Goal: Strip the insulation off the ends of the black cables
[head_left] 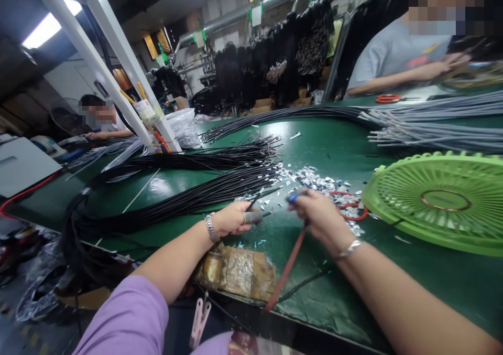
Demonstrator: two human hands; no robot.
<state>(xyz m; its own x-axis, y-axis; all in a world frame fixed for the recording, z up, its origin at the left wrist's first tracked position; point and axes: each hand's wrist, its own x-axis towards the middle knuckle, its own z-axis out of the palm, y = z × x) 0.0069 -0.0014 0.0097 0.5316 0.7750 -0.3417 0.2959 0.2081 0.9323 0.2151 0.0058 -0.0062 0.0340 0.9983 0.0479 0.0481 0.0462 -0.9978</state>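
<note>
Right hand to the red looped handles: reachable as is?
Probably yes: the red looped handles lie close beside the right hand, among silvery scraps, with no visible barrier between. Blur hides whether that hand must release something first.

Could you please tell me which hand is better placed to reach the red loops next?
Probably the right hand: it is beside the red loops, while the left hand is farther off, holding a black cable. The right also seems to hold something blue, though blurred.

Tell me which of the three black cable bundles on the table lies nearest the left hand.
The front black bundle, running just beyond the left hand; the middle bundle and the rear bundle both lie farther back.
</note>
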